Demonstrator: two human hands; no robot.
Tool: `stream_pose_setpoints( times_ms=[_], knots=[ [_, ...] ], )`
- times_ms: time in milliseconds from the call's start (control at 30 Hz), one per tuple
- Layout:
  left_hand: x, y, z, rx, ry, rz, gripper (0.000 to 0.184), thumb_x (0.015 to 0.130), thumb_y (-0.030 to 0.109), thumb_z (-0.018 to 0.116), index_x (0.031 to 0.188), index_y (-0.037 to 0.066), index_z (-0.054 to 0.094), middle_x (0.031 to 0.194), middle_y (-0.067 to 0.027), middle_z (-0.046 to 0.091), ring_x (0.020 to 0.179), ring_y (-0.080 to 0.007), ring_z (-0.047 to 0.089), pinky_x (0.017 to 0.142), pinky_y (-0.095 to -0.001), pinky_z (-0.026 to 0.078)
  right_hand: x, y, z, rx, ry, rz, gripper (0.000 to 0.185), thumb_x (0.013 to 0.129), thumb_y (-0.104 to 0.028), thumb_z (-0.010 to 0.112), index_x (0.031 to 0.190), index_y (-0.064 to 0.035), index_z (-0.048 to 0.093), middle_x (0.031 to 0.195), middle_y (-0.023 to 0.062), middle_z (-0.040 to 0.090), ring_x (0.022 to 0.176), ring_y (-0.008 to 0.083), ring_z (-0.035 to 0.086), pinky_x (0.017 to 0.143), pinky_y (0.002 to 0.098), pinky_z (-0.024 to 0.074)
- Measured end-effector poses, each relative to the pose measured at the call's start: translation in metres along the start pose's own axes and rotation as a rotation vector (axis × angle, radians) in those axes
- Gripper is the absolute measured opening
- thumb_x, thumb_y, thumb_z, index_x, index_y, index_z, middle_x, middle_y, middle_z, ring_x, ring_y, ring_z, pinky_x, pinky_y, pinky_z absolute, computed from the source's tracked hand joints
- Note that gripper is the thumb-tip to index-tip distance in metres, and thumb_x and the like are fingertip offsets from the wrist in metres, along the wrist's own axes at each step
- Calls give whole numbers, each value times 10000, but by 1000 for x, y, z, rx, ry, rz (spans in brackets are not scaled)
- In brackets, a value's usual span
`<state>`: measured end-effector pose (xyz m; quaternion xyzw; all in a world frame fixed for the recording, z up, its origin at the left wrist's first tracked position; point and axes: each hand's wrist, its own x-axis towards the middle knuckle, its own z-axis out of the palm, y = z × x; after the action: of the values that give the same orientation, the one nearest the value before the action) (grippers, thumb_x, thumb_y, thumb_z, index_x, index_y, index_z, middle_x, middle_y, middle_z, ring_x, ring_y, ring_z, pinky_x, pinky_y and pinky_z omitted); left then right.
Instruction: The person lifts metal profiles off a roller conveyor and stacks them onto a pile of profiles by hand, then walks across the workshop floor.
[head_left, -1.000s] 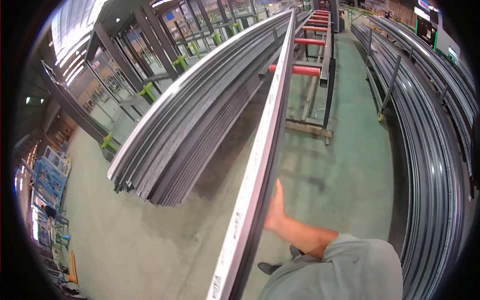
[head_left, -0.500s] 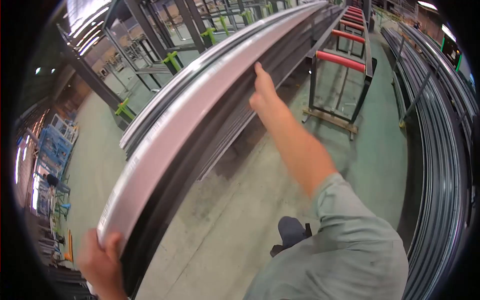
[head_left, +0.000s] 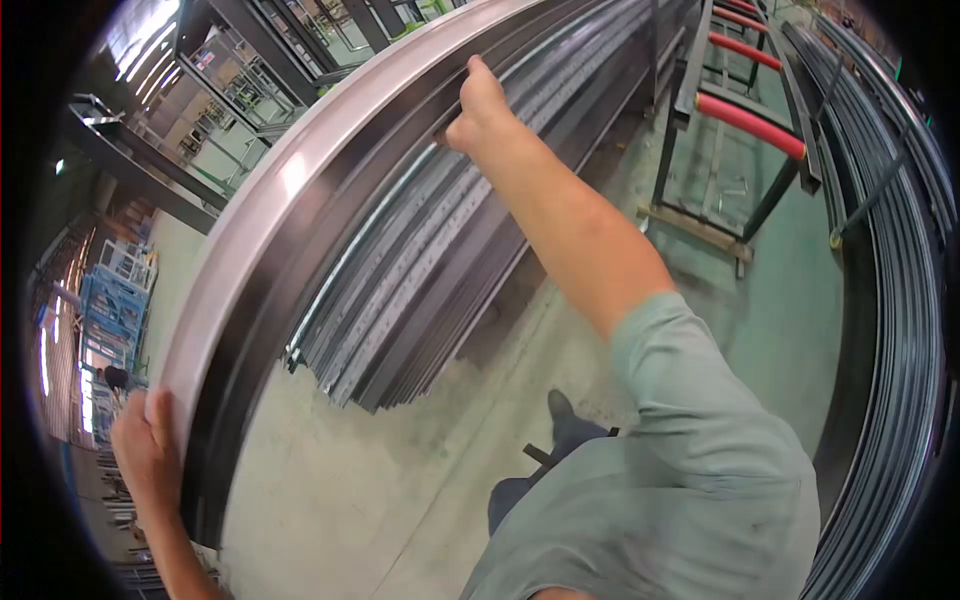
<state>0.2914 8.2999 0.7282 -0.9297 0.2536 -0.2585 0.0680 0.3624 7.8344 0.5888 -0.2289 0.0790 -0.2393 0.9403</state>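
Left hand (head_left: 147, 455) is clamped on the long bar (head_left: 293, 175) near its close end, while the right hand (head_left: 480, 112) meets its dark side farther along, fingers too hidden to tell whether they grip. The bar runs along the left edge of the stack of bars (head_left: 400, 285), jutting past the stack's near end. Steering it two-handed seems the present step; the next move calls for even support against twisting.
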Motion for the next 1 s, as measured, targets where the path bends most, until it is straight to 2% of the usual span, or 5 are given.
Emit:
stream_pose_setpoints(
  times_ms=[300, 400, 567, 667, 1000],
  knots=[
    [155, -138, 84, 23, 5, -36, 482, 965, 395, 425, 788, -39, 536, 756, -274, 542, 748, -460, 520, 645, -487, 392, -91, 59, -167, -1399, -1212, 184, 614, 908, -469, 523, 1317, -15, 461, 1329, 184, 498, 1198, 300, 509, 998, 392, 405],
    [176, -178, 155, 109, 56, 46, 492, 954, 408, 434, 763, -33, 538, 762, -285, 545, 755, -470, 524, 633, -507, 374, -133, 44, -313, -1541, -480, 1038, 616, 882, -501, 555, 1261, -16, 523, 1160, 131, 604, 986, 231, 604, 865, 353, 476],
    [220, -245, 310, -31, -20, -51, 532, 943, 465, 428, 773, -19, 571, 756, -276, 572, 734, -458, 546, 643, -518, 405, -263, -27, -511, -1867, 1094, 275, 402, 860, -354, 571, 1063, -13, 634, 903, 97, 641, 759, 181, 606, 646, 342, 505],
    [251, -277, 389, 21, -42, -73, 568, 933, 505, 417, 792, -23, 572, 782, -283, 585, 761, -477, 548, 660, -540, 411, -331, -26, -448, -622, 1538, -292, 304, 871, -320, 520, 968, -36, 573, 794, 68, 571, 589, 142, 512, 489, 283, 423],
    [341, -375, 590, -139, -93, -127, 591, 908, 558, 440, 791, -4, 580, 825, -243, 601, 791, -441, 561, 691, -521, 426, -289, 181, -258, -1630, 692, 1159, 560, 849, -470, 559, 1210, -43, 575, 1118, 158, 642, 966, 258, 635, 804, 367, 507]
  ],
)
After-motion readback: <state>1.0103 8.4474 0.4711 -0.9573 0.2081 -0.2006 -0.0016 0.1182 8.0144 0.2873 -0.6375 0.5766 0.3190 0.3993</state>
